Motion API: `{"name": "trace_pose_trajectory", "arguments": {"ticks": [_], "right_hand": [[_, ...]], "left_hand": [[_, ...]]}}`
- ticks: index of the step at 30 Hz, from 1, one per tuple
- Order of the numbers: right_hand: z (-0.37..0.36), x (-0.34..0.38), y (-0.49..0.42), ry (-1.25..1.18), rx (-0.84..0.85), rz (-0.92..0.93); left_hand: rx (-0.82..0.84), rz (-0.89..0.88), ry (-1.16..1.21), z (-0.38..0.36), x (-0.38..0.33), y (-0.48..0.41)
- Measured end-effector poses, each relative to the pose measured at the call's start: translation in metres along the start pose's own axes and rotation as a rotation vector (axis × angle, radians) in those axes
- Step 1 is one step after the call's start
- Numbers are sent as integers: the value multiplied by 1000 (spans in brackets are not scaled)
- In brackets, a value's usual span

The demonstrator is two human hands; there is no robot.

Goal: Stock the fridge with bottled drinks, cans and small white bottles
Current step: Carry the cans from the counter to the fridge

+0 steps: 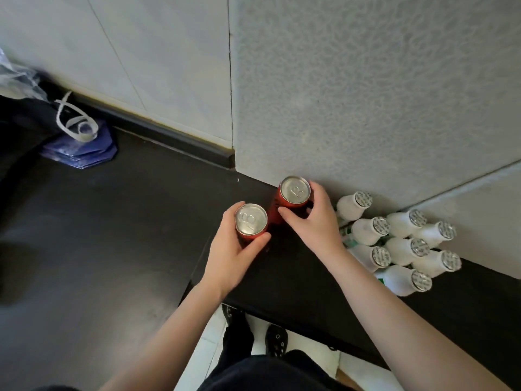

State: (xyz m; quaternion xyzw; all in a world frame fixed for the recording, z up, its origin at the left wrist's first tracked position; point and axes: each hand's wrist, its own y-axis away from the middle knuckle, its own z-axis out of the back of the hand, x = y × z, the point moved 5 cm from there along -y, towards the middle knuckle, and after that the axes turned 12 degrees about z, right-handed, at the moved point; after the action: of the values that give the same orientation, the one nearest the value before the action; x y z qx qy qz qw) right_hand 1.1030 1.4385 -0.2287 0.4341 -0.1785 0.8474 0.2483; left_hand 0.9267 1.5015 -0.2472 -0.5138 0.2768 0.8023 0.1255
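Observation:
Two red cans with silver tops stand upright on a black counter (112, 235). My left hand (234, 255) grips the nearer can (251, 221), fingers and thumb curled round its body. My right hand (315, 224) grips the farther can (294, 191), which stands close to the textured grey wall. Just right of my right hand, several small white bottles (400, 244) with foil lids stand clustered on the counter. No fridge is in view.
The textured wall (366, 94) rises right behind the cans and bottles. A blue bag with white handles (81, 142) and some clear plastic (17, 77) lie at the counter's far left. The counter's front edge drops to a tiled floor with my shoes (253, 331).

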Motion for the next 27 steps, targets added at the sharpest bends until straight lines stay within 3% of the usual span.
{"name": "trace_pose_trajectory", "arguments": {"ticks": [8,13,27], "right_hand": [[-12,1,-1,-23,-76,42],[7,15,29,-182,-175,72],[11,30,118,-386,278,292]], "left_hand": [[-140,140,120,34,13,10],[-239,148,145,46,9,37],[-587,246,295,8,51,190]]}}
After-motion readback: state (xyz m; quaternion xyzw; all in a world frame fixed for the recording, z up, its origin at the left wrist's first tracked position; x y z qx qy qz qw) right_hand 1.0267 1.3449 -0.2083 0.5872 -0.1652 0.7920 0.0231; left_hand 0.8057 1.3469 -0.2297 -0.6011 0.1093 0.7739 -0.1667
